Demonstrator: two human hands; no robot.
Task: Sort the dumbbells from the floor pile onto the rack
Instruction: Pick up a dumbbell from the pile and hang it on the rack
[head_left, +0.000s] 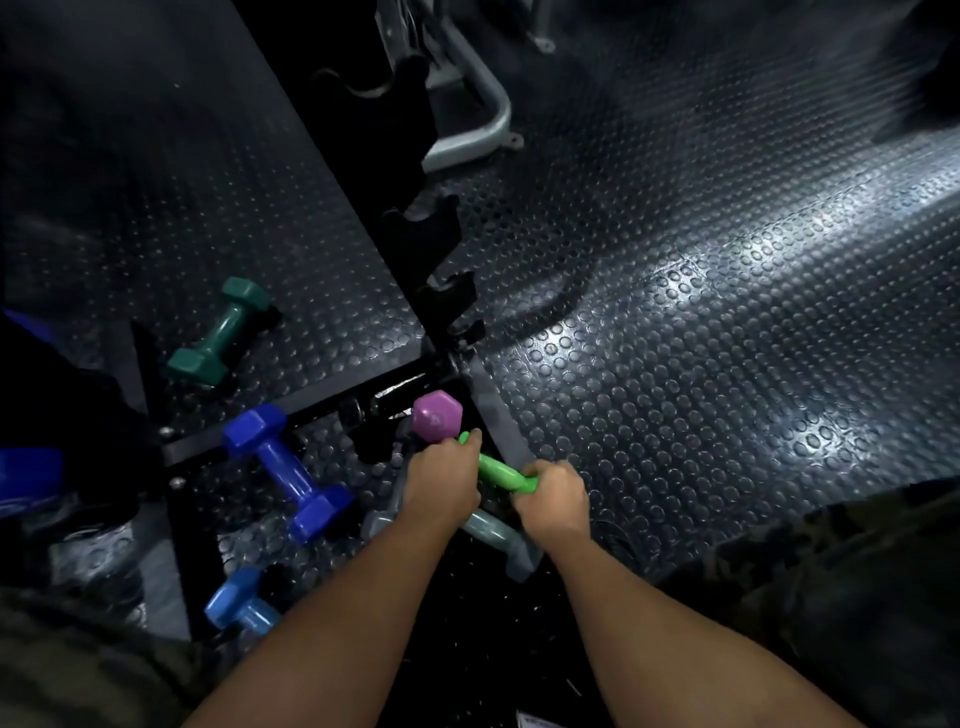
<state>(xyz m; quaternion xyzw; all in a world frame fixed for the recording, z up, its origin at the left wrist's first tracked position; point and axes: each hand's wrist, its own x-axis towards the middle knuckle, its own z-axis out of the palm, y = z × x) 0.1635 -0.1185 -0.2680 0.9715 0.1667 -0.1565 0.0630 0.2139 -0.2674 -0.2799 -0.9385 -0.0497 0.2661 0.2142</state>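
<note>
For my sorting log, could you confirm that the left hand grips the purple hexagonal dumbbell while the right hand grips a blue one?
Not quite: in the head view the right hand grips a bright green dumbbell, not a blue one. The left hand does grip the purple hexagonal dumbbell.

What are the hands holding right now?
Left hand: grips the purple dumbbell.
Right hand: grips the green dumbbell.

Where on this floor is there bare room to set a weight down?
Bare floor stretches right of the rack. A smaller patch lies between the teal dumbbell and the rack. It is crowded around both hands, near the blue dumbbell.
</note>
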